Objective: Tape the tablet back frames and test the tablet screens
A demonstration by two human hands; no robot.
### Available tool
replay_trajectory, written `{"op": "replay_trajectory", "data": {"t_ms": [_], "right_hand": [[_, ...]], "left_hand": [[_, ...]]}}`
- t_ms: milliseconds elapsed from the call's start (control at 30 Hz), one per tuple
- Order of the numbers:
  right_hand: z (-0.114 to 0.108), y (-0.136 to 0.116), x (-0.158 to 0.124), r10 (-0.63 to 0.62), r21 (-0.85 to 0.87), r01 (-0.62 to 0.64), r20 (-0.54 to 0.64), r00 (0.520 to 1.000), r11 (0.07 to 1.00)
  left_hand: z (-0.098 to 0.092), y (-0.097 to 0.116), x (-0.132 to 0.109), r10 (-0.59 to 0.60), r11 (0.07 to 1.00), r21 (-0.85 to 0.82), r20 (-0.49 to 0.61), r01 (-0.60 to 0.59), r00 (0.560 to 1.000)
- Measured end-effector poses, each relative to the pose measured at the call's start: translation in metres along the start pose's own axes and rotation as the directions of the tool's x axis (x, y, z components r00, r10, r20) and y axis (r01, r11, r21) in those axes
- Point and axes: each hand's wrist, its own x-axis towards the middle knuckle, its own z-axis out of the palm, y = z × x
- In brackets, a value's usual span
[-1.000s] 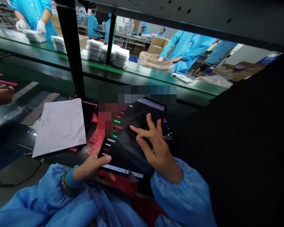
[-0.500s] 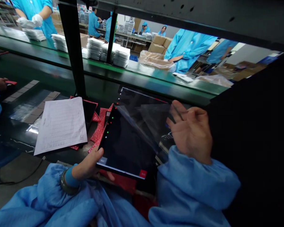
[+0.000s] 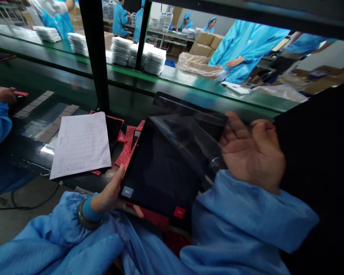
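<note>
A black tablet with a dark screen lies tilted in front of me over red padded sleeves. My left hand grips its near left corner, thumb on the screen edge. A clear protective film stands peeled up from the screen on the right side. My right hand holds that film's far edge, palm turned up and fingers curled around it, above and right of the tablet.
A printed sheet of paper lies left of the tablet. Red sleeves lie under it. A black post stands behind. Beyond, a green conveyor carries white stacks. A neighbour's hand is at far left.
A second ago my right fingers pressed on the lit screen. Since then the right hand has lifted the film up and to the right, and the screen has gone mostly dark.
</note>
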Motion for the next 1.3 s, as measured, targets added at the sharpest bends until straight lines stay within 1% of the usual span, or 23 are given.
{"op": "replay_trajectory", "data": {"t_ms": [133,233,300,400,533,700,833,933,1067,1167,1300], "right_hand": [[-0.001,-0.001,0.003,0.048,0.047,-0.044,-0.099,0.994,0.998],[-0.003,-0.002,0.004,0.094,0.082,-0.082,-0.16,0.983,0.993],[-0.004,-0.002,0.005,0.129,0.103,-0.11,-0.203,0.971,0.989],[-0.003,-0.004,0.004,0.155,0.119,-0.129,-0.243,0.958,0.984],[-0.002,-0.006,0.003,0.172,0.126,-0.145,-0.24,0.955,0.981],[-0.003,-0.006,0.004,0.202,0.13,-0.174,-0.251,0.947,0.976],[-0.003,-0.005,0.005,0.223,0.133,-0.195,-0.255,0.941,0.972],[-0.003,-0.006,0.004,0.225,0.131,-0.196,-0.265,0.938,0.972],[-0.004,-0.005,0.001,0.206,0.125,-0.181,-0.233,0.95,0.976],[-0.004,-0.004,0.0,0.205,0.132,-0.178,-0.232,0.951,0.975],[-0.002,-0.006,-0.002,0.224,0.132,-0.197,-0.242,0.944,0.971]], "left_hand": [[0.001,0.0,0.0,0.017,0.998,-0.054,0.019,-0.016,1.0],[-0.003,-0.002,0.0,-0.012,0.995,-0.096,0.032,0.015,0.999],[-0.004,-0.002,0.0,-0.036,0.992,-0.119,0.063,0.043,0.997],[-0.003,0.001,0.002,0.0,0.985,-0.17,0.122,0.021,0.993],[0.003,0.005,0.003,0.042,0.981,-0.193,0.136,-0.015,0.99],[0.004,0.005,0.004,0.014,0.983,-0.181,0.121,0.009,0.993],[0.001,0.003,0.004,0.026,0.985,-0.171,0.112,-0.007,0.993],[-0.004,0.0,0.003,-0.015,0.992,-0.128,0.068,0.024,0.998],[-0.008,-0.003,0.002,-0.097,0.991,-0.088,0.006,0.097,0.995],[-0.009,-0.002,0.003,-0.105,0.993,-0.062,-0.027,0.103,0.994],[-0.007,0.001,0.004,-0.115,0.993,-0.024,-0.024,0.115,0.993]]}}
